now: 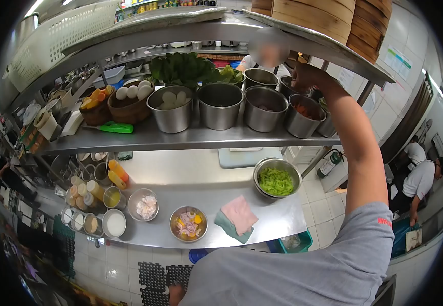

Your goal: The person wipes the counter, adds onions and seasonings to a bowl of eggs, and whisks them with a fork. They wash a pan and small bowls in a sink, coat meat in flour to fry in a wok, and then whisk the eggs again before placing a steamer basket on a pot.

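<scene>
My right arm reaches up to the steel shelf, and my right hand [310, 77] is over the back pots at the right, its fingers curled downward; what they hold, if anything, is hidden. Just below it stands a steel pot with orange shreds [303, 113]. Beside that are a pot with dark contents [265, 108], a deep steel pot [220, 106] and a pot of white eggs [173, 102]. My left hand [177, 294] shows only partly, low beside my body, fingers unclear. On the counter sit a bowl of onion and egg yolks [188, 224] and a bowl of green strips [276, 179].
Bamboo steamers [313, 18] stand on the upper shelf. Pink cloth [239, 214], a bowl of white powder [114, 223] and squeeze bottles [117, 173] are on the counter. A person [268, 53] is behind the shelf; two others [419, 178] are at the right.
</scene>
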Motion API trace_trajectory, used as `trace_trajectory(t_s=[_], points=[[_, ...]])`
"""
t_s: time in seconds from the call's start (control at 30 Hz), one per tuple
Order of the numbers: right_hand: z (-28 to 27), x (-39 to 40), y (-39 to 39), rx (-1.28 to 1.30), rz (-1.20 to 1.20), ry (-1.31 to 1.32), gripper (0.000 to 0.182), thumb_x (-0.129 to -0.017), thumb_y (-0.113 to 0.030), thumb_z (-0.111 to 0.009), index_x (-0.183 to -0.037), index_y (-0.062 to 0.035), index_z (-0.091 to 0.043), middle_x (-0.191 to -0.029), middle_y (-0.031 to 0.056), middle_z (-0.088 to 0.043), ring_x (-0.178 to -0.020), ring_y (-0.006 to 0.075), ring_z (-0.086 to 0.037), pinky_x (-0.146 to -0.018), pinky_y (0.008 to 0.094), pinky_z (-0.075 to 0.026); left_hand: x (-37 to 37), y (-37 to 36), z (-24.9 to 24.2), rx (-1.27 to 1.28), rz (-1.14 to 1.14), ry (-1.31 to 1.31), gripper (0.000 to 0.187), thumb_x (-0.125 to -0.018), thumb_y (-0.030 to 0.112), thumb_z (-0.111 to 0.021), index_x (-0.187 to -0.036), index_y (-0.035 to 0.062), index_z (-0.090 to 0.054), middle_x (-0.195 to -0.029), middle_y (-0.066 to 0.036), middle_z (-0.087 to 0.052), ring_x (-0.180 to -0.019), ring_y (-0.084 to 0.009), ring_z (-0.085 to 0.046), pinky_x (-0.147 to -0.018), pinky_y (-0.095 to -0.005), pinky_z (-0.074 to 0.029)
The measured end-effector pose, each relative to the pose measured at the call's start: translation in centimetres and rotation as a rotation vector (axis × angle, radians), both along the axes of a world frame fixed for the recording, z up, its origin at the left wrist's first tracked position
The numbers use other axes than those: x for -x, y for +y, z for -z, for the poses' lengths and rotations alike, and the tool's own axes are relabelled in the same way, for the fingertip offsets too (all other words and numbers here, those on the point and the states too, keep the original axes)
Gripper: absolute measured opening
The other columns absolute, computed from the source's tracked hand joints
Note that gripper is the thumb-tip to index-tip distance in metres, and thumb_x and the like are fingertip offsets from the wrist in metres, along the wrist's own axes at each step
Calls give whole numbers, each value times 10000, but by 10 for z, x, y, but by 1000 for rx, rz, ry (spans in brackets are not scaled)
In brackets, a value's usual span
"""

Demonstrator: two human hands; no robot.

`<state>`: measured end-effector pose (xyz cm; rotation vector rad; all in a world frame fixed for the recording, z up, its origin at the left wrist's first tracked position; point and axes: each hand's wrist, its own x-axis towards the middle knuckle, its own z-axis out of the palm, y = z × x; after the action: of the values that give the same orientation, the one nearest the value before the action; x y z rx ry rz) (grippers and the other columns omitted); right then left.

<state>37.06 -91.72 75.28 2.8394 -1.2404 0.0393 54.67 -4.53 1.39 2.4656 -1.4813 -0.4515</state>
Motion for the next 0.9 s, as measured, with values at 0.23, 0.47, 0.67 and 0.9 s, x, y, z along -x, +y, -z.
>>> trace_trajectory(t_s=[0.23, 0.47, 0.67, 0.9], points=[[-1, 21, -2, -322, -37, -355, 120, -885, -189, -754, -897, -71, -775, -757, 9, -710, -656, 105, -635, -565, 291, -485, -8, -16, 4, -62, -330, 305, 158, -838, 123, -701, -821, -34, -684, -769, -222, -683, -657, -369, -669, -578, -498, -503], [-21, 40, 49, -977, -179, -958, 192, -989, -147, -745, -1154, -51, -733, -1007, 16, -755, -701, 23, -586, -515, 215, -432, 6, -7, 16, -205, -277, 220, 345, -926, 207, -697, -1143, -56, -750, -1089, -336, -734, -1010, -472, -724, -895, -532, -563], [25, -11, 204, -1324, -399, -886, 298, -1073, -190, -672, -1320, -24, -653, -1066, 90, -708, -512, -45, -453, -418, 125, -308, 17, -8, 15, -84, -972, 514, 480, -890, 312, -714, -1097, -121, -728, -1111, -361, -729, -1044, -478, -731, -911, -512, -573], [207, -131, 370, -1383, -464, -329, 308, -988, -194, -773, -1191, 36, -740, -834, 68, -737, -617, 80, -607, -557, 236, -479, 22, -23, -18, -3, -1033, 679, 431, -895, 336, -738, -1026, -73, -771, -927, -288, -769, -913, -422, -768, -849, -478, -588]])
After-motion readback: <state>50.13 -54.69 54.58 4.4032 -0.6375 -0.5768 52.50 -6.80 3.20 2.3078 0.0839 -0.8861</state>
